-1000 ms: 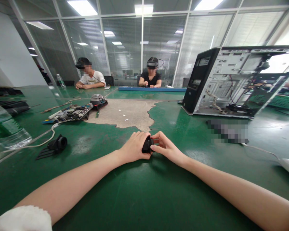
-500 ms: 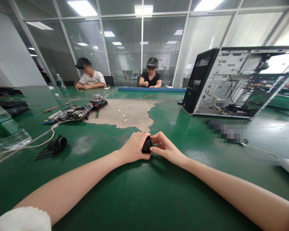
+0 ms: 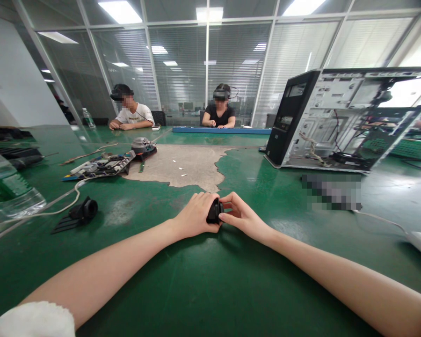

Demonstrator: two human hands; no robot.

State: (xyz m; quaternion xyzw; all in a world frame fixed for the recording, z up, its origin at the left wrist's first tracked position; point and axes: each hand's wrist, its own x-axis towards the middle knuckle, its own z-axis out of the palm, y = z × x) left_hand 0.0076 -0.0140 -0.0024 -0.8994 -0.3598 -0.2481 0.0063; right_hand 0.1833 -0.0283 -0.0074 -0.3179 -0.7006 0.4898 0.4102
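Observation:
Between my hands is a small black part [image 3: 214, 212], mostly covered by my fingers, so its exact kind cannot be made out. My left hand [image 3: 197, 215] wraps round it from the left with the fingers over the top. From the right, the thumb and fingertips of my right hand [image 3: 241, 216] pinch its edge. Both hands rest low over the green tabletop [image 3: 203, 285], just in front of a worn beige patch [image 3: 185, 164].
Left stand a water bottle [image 3: 12, 187], a black plastic piece [image 3: 82, 211] and a circuit board [image 3: 103, 166] with a cooler [image 3: 143, 147]. An open computer case [image 3: 331, 124] stands right. Two people [image 3: 220, 112] sit across the table.
My hands and the black part hold nearly the same position. Nothing has been taken up or let go.

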